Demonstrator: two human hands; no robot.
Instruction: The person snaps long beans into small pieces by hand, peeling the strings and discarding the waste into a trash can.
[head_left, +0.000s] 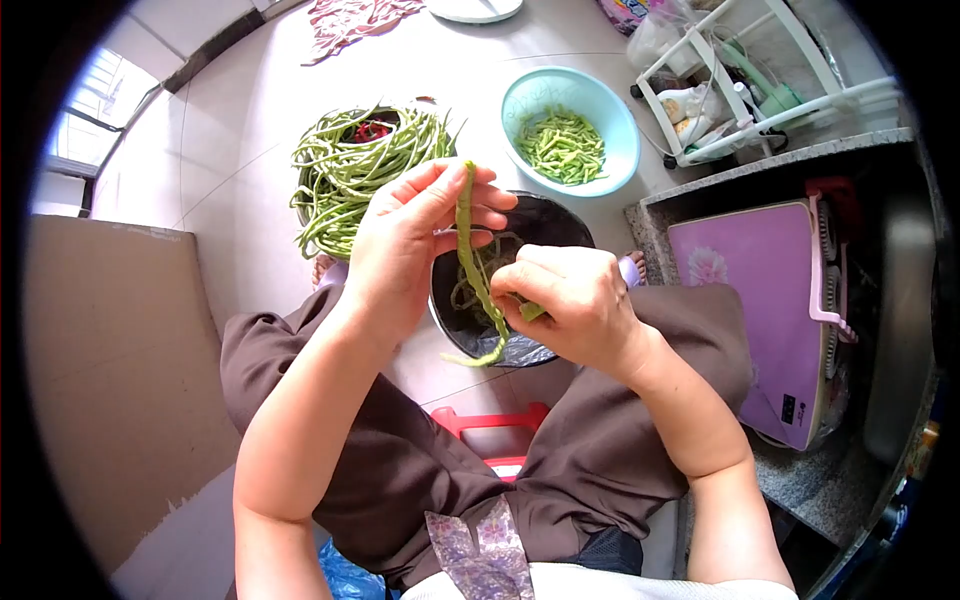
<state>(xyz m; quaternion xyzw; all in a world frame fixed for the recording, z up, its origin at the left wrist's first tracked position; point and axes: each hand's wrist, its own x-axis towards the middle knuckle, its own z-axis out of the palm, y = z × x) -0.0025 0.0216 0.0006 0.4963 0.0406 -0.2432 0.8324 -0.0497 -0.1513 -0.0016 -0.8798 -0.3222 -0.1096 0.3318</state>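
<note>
My left hand (425,215) pinches the top end of a long green bean (466,235), which hangs down with its lower tip curling left. Beside the bean's lower half, my right hand (565,300) is closed around a short green bean piece (532,311). Both hands are over a dark-lined bin (570,225) with thin strands inside. Behind my left hand, a heap of long green beans (345,165) surrounds something red. Short cut bean pieces (562,146) lie in a light blue basin (618,120) beyond the bin.
A white rack (715,65) with bottles stands at the upper right, above a stone-edged shelf (790,150) holding a purple panel (750,300). A cardboard sheet (120,370) is at left. A red stool edge (490,418) shows between my knees.
</note>
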